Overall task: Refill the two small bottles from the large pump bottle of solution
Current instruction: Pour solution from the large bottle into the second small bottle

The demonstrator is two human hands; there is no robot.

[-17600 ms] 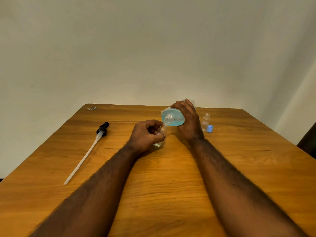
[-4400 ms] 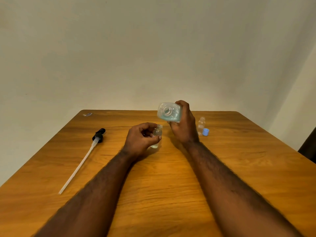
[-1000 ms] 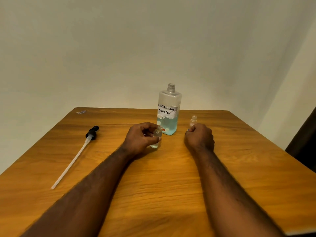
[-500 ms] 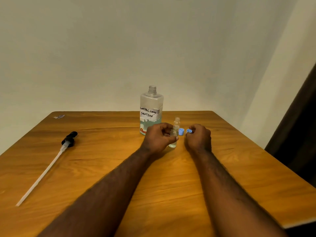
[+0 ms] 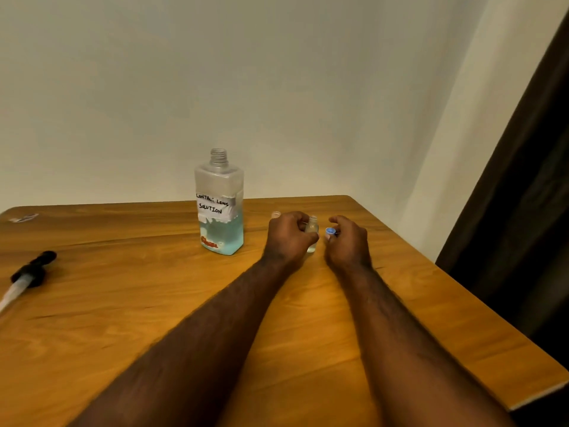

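The fingers [image 5: 296,219] of the left hand [image 5: 288,238] are curled round a small bottle [image 5: 312,227]. The thumb presses on the side of it. The small bottle stands up straight, with its bottom down by the table [image 5: 308,318]. Its top is open, and a little pale water shows in the bottom. The right hand [image 5: 348,243] is just beside it. Its thumb and first finger pinch a blue cap [image 5: 330,231], and the other fingers are curled in loosely. The blue cap is right next to the neck of the small bottle, a tiny bit lower than its open top. It is not on the bottle.

Both arms reach out over the table from the near edge.

The big bottle [image 5: 220,208] stands up straight on the table, near the left hand and on its left. Its top is open too. Blue water fills about the lower third. A white label on it has words written by hand.

The pump [image 5: 34,268] lies flat far over on the left, well apart from the big bottle. Its black head points away and its clear tube runs off the edge of the picture.

A tiny pale scrap [image 5: 24,217] lies at the far left corner of the table. A dark curtain [image 5: 523,211] hangs on the right.
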